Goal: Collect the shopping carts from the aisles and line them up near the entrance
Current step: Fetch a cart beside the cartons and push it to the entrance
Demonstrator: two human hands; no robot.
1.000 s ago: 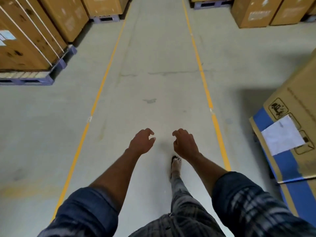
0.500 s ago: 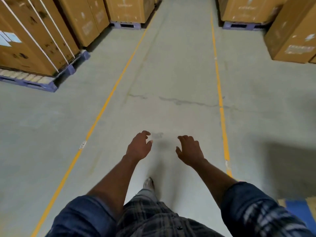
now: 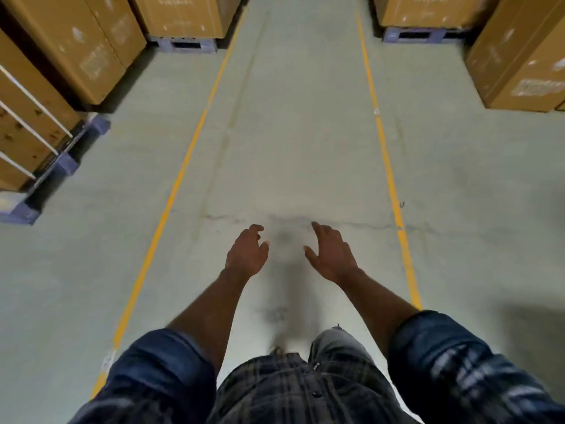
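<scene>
- The grey concrete floor (image 3: 290, 133) fills most of the frame, an aisle running from the bottom centre to the top centre.
- A tall stack of brown cartons (image 3: 61, 50) takes up the upper left, with white straps (image 3: 33, 101) across the nearest one; it sits on a blue pallet (image 3: 18, 212) at the left edge.
- More brown cartons (image 3: 519, 56) stand at the upper right, angled toward the aisle.
- Two further carton stacks sit at the top, one left of centre (image 3: 183, 13) and one right of centre (image 3: 428, 10), each on its own blue pallet (image 3: 183, 44) (image 3: 422, 35).
- A dark plaid shirt (image 3: 305, 390) and rolled dark blue sleeves, left (image 3: 159, 371) and right (image 3: 452, 356), fill the bottom edge.
- Two yellow lines border the aisle: the left line (image 3: 171, 197) slants from the lower left toward the top centre, and the right line (image 3: 385, 154) runs nearly straight up.
- Both bare forearms reach forward from the sleeves toward mid-frame, between the two lines.
- The left hand (image 3: 246, 255) hangs above the floor just left of centre, fingers loosely curled, holding nothing.
- The right hand (image 3: 331, 255) is just right of centre, near the left one but apart from it, fingers relaxed and spread, holding nothing.
- A thin crack (image 3: 351, 224) crosses the floor just above the fingertips.
- No shopping cart shows in this view, so I cannot tell where one is.
</scene>
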